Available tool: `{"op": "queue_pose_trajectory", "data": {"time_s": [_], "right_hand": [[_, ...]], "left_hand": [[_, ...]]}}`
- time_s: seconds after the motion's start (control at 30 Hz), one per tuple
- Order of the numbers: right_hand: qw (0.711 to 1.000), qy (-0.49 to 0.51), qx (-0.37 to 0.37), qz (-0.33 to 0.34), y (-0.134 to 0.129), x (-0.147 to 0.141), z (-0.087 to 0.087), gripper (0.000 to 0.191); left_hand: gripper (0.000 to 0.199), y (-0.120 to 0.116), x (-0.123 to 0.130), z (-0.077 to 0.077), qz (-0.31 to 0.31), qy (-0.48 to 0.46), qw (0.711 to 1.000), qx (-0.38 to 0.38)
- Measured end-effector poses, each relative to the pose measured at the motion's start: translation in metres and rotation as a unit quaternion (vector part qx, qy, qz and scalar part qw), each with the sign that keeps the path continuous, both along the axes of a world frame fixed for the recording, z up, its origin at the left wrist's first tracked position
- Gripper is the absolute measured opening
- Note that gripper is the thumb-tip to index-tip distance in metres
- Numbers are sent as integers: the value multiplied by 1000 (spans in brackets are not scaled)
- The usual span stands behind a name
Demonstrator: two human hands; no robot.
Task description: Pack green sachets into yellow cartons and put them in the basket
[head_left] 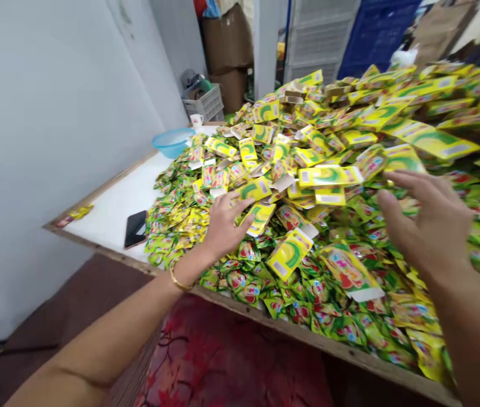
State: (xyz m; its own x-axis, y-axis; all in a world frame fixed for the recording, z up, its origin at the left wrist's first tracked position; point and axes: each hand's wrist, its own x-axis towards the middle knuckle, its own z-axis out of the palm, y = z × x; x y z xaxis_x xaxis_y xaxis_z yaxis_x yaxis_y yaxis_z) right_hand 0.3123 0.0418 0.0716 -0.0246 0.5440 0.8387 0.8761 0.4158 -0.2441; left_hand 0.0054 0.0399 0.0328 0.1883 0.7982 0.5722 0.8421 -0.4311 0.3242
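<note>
My left hand [225, 226], a gold bangle at its wrist, reaches over the heap with its fingers spread. Its fingertips rest at a small yellow-green box [254, 189], and another yellow box [261, 219] lies beside the thumb. My right hand [428, 220] is over the right side of the heap, slightly blurred, thumb and fingers apart. Closest to its fingertips is a yellow box [403, 158]. Between the hands lie a yellow box [291, 254] and a box with a fruit picture [348, 271], on many small green sachets [248, 282].
A wood-rimmed white table [108, 198] bears the heap. Toward its left are a phone [135, 229], yellow wrappers [74, 216], a blue basin [173, 142] and a white cup [196, 120]. Behind stand a white crate [206, 103], cardboard boxes [228, 39] and a blue crate [375, 34].
</note>
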Motion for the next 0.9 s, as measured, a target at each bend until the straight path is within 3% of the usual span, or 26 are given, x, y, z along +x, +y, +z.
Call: {"op": "queue_pose_trajectory", "data": {"time_s": [0.1,0.17,0.3,0.4,0.53,0.63,0.73,0.83,0.9], "right_hand": [[1000,-18,2,14,-31,-21,-2,33],[998,-16,-9,59,-46,-42,1,35],[971,-30,-29,237,-76,-99,-5,45],[914,-50,-85,393,-103,-143,-31,52],[814,-98,-202,537,-140,-201,-90,40],[760,-152,-309,551,-150,-246,-142,30],[722,-183,-441,501,-140,-296,-200,30],[687,-250,-518,445,-116,-349,-259,28],[661,-307,-539,421,-100,-382,-300,23]], "left_hand": [[32,-23,-17,-10,52,-33,998,-5],[30,-32,-32,-9,87,-60,994,-9],[26,-56,-67,-4,155,-87,984,11],[25,-80,-92,-5,208,-90,973,44],[27,-113,-136,-19,291,-104,947,84],[28,-142,-187,-44,369,-129,918,59],[30,-188,-250,-89,468,-153,866,-89],[29,-255,-298,-145,550,-138,762,-312],[30,-303,-309,-179,572,-125,695,-417]]}}
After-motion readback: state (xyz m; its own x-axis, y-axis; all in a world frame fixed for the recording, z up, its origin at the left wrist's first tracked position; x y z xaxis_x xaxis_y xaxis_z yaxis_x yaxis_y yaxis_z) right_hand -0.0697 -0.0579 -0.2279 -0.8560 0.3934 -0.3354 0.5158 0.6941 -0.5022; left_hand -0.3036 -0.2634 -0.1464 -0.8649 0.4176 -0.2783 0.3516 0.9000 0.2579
